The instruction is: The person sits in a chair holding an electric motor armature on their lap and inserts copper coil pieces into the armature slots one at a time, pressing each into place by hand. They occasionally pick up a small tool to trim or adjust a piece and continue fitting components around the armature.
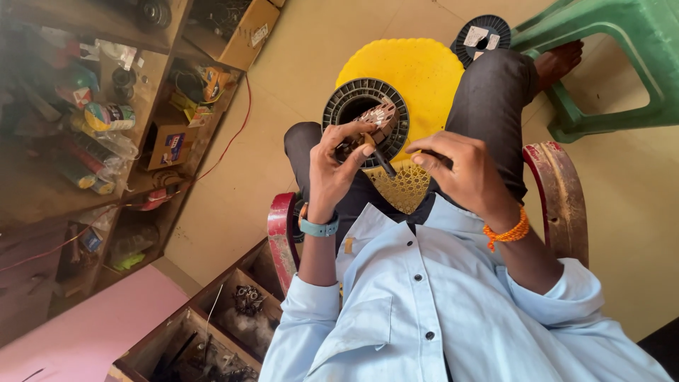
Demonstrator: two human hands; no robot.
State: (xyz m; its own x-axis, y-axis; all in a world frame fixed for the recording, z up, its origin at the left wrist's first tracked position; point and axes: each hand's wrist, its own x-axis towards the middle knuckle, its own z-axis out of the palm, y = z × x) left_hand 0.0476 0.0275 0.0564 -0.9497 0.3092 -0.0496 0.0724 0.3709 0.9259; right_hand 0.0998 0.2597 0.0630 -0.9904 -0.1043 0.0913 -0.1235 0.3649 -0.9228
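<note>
My left hand point(331, 170), with a teal watch on the wrist, is closed on a small wound motor part point(377, 119) with copper-coloured windings, held over my lap. My right hand point(463, 173), with an orange bead bracelet, pinches a slim dark tool point(385, 161) that points at the underside of the part. Just behind the part, a black round spool point(346, 106) rests on a yellow plastic stool point(417, 67) in front of my knees.
I sit in a chair with red armrests point(559, 198). A second black spool point(482, 35) lies beyond my knee, beside a green plastic stool point(636, 64). Cluttered wooden shelves point(106, 120) stand left. A wooden compartment box point(212, 332) with metal parts sits lower left.
</note>
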